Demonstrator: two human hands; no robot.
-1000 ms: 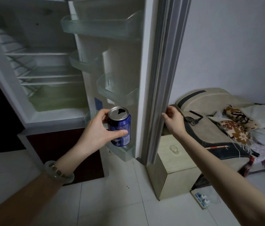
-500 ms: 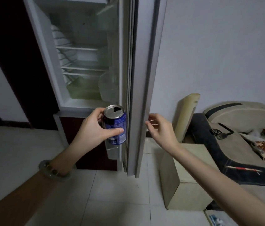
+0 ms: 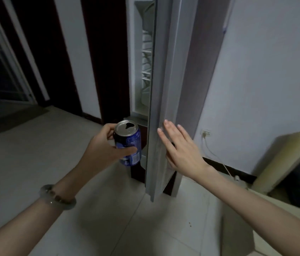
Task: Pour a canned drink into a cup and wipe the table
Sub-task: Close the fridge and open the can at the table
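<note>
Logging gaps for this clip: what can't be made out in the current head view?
- Fridge interior: mostly hidden behind the nearly shut fridge door.
- Can: label blurred, contents not visible; left hand covers one side.
- Right hand: open against the door; palm contact unseen.
- Cup, table, cloth: out of frame.
- Beige furniture: motion-blurred.

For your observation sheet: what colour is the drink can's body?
Dark blue aluminium drink can with white print, seen in the head view.

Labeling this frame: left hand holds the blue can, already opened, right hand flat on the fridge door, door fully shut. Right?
Not quite. The head view shows the fridge door not fully shut: a gap remains, with shelves visible inside. The rest holds: the left hand holds the blue can, its top already opened, and the right hand lies flat on the door.
</note>
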